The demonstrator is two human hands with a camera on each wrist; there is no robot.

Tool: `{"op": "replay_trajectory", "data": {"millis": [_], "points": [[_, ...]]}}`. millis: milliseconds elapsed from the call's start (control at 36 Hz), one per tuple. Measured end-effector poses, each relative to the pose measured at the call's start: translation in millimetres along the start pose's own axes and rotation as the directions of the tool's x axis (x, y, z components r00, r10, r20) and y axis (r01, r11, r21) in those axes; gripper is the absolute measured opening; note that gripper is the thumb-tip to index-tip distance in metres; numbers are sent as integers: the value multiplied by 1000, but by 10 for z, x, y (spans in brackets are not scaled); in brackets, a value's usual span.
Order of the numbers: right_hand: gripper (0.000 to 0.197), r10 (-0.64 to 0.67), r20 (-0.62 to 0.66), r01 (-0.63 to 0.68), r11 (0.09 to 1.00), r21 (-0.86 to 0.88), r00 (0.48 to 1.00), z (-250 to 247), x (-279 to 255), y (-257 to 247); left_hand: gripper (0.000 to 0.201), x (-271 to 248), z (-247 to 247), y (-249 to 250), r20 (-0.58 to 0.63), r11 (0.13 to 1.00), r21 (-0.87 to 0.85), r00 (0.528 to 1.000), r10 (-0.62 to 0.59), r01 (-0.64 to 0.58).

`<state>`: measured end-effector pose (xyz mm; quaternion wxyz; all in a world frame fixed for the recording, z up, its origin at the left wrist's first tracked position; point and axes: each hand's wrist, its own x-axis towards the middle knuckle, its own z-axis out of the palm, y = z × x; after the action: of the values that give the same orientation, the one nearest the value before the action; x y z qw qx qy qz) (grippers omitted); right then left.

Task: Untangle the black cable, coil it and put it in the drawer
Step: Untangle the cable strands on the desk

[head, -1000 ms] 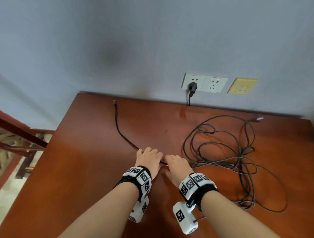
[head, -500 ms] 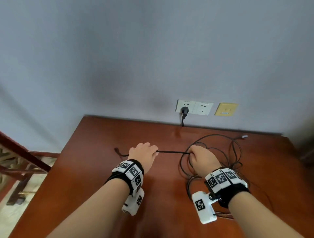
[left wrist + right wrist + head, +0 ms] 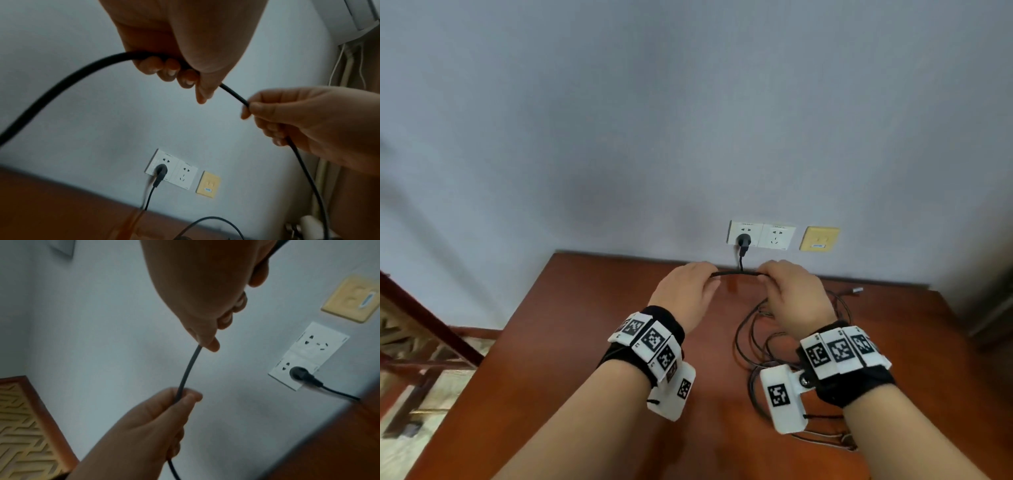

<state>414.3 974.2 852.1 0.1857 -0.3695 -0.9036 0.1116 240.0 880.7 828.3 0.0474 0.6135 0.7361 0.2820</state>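
A short taut stretch of the black cable [image 3: 738, 273] runs between my two raised hands above the brown table [image 3: 558, 359]. My left hand [image 3: 688, 291] grips it with curled fingers [image 3: 170, 71]; the cable [image 3: 61, 84] leaves that fist and hangs away to the left. My right hand [image 3: 791, 294] pinches the cable [image 3: 188, 368] between thumb and forefinger, and the rest drops from it toward the tangled loops [image 3: 750, 342] lying on the table under my right wrist. No drawer is in view.
A white double wall socket [image 3: 760, 234] holds a black plug [image 3: 743, 241] whose cord drops behind the table. A yellow wall plate [image 3: 819, 238] sits to its right. A small metal connector [image 3: 856, 290] lies at the table's back right. Wooden railing [image 3: 431, 325] stands left.
Both hands have lifted the cable off the table and come closer together. The stretch between them is shorter than half a second ago. The view has tilted up toward the wall.
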Motion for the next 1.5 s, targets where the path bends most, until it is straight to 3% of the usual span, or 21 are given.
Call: {"op": "replay_trajectory", "data": {"millis": [139,250,306,417,528,611,778,861,972,1056,1194,1389,1500], "points": [[22,112,99,-104,991,-83,989,-65,-8,42,20,-8,-136,21,-7,1000,7,1000,-29,29],[24,-78,162,63,994,94,984,-44,-31,-190,19,30,-120,204,36,997,-5,996,79,-79],[22,-128,149,107,984,143,980,-66,-36,-251,18,43,-128,285,16,993,-9,993,114,-114],[18,-76,59,65,985,161,995,-179,-35,-157,18,24,-211,252,-9,989,-50,990,142,-142],[20,-12,-3,12,992,125,1000,-285,-53,-1,25,-22,-235,59,-8,998,-42,999,51,-51],[24,-5,46,1,995,95,999,-296,-38,38,26,-47,-221,28,-21,999,-36,999,37,-38],[35,-187,85,177,978,110,979,-216,-48,-190,27,24,-188,246,83,991,21,988,132,-134],[29,-175,69,170,982,77,982,-207,-60,-252,25,61,-217,315,75,986,68,986,148,-153],[39,-221,92,219,975,23,971,-293,-51,-182,24,57,-296,360,96,964,91,966,240,-249],[33,-229,134,233,972,-19,964,-344,-60,-87,38,70,-375,289,126,931,125,936,329,-344],[39,-240,165,245,969,-12,957,-407,-90,42,48,101,-504,151,161,904,183,918,361,-387],[31,-145,184,159,985,-65,972,-460,-191,254,50,-25,-616,-78,137,926,205,946,294,-317],[38,-166,113,170,985,-34,980,-440,-170,151,44,-52,-574,-50,-3,975,120,982,191,-189]]}}
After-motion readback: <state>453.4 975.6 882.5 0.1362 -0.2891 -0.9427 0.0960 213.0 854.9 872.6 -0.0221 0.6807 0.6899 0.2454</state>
